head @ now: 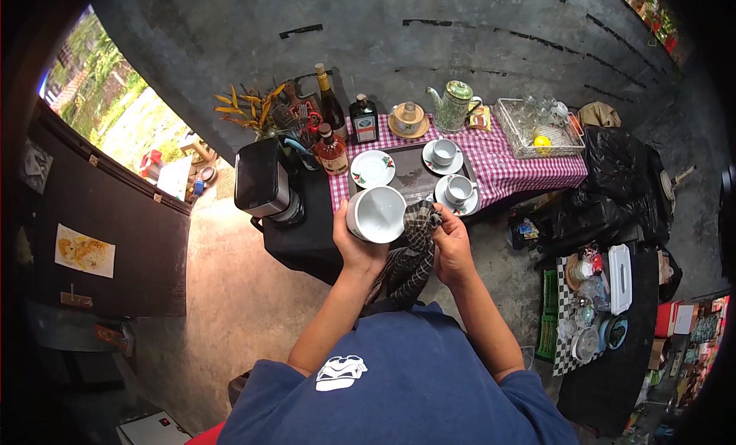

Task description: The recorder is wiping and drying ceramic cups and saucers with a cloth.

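My left hand (359, 244) holds a white ceramic cup (378, 215) by its side, its inside facing up and nothing seen in it. Bunched in my right hand (452, 244) is a dark checked cloth (409, 261), whose upper part touches or nearly touches the cup's right side. Just beyond the cup lies a white saucer (372, 169) with a red and green pattern, at the left of a dark tray (409, 168). On the tray's right side stand two white cups, the far one (444, 152) and the near one (459, 190), each on a saucer.
Glass bottles (332, 150), a black and silver appliance (261, 177) and a utensil holder stand at left. Behind the tray are a lidded cup (409, 117) and a green enamel kettle (452, 114). A wire basket (537, 153) of glassware sits right; a second table holds containers at lower right.
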